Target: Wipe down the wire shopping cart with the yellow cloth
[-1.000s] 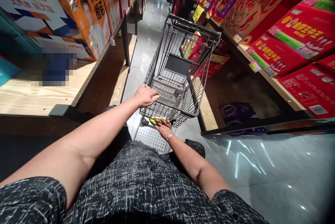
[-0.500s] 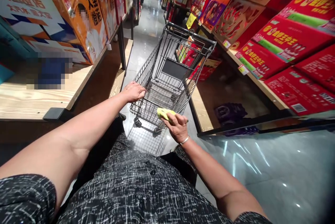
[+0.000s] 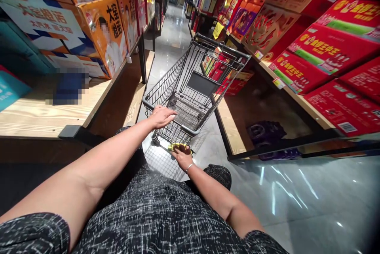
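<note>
A black wire shopping cart (image 3: 190, 105) stands before me, with only bare mesh showing at its base. My left hand (image 3: 162, 117) lies over the near grey rim of the cart, fingers stretched out flat; whether it presses on the rim I cannot tell. Lower and to the right, my right hand (image 3: 183, 156) has its fingers on a soft-looking yellow thing with dark patches (image 3: 177, 147), just below the cart's near end. The hand partly covers that thing, so its kind is unclear.
Wooden shelves flank the aisle. Orange and white cartons (image 3: 102, 34) are stacked on the left shelf, red boxes (image 3: 319, 48) on the right. Purple packs (image 3: 265, 132) sit low at the right. The right shelf's black frame edge (image 3: 285, 143) runs close beside the cart.
My left hand has gone from curled at the cart's rim to stretched out over it. My right hand has moved down and left with the yellow thing, toward my body.
</note>
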